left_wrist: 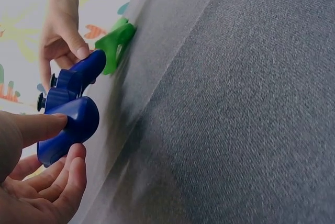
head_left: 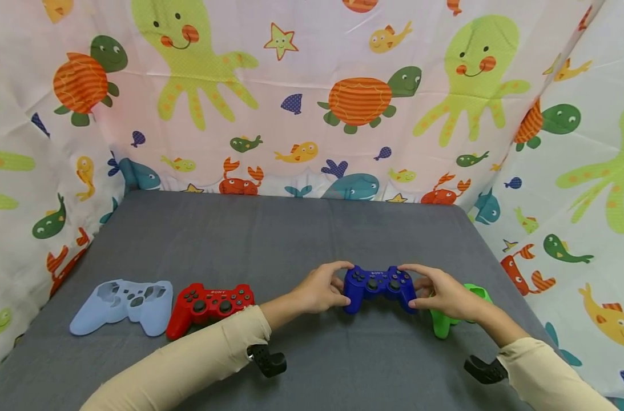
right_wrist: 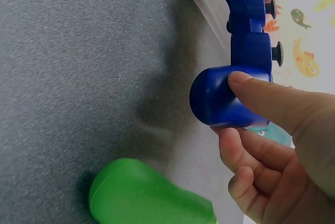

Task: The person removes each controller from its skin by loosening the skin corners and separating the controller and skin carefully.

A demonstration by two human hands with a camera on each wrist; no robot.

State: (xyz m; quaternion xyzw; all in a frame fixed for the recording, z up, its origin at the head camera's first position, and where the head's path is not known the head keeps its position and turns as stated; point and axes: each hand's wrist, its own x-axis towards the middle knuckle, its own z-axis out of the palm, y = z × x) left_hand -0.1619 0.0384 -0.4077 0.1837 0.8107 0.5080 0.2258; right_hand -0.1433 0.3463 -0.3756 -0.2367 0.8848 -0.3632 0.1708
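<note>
A blue game controller [head_left: 379,285] is held between both hands, a little above the grey table, its buttons and sticks facing up. My left hand [head_left: 319,287] grips its left end, thumb on the handle and fingers at the far corner. On the other end my right hand [head_left: 445,292] pinches the right handle the same way. In the left wrist view the controller [left_wrist: 73,114] shows its side, with the left thumb pressed on it. The right wrist view has the right thumb on the blue handle [right_wrist: 220,96]. Beneath the right hand lies a green silicone controller cover [head_left: 442,323], partly hidden.
To the left, a red controller [head_left: 197,308] lies on the grey table [head_left: 270,234], partly behind the left sleeve. Next to it is a light blue silicone cover [head_left: 124,305]. A curtain [head_left: 291,74] printed with sea animals stands around the table's back and sides.
</note>
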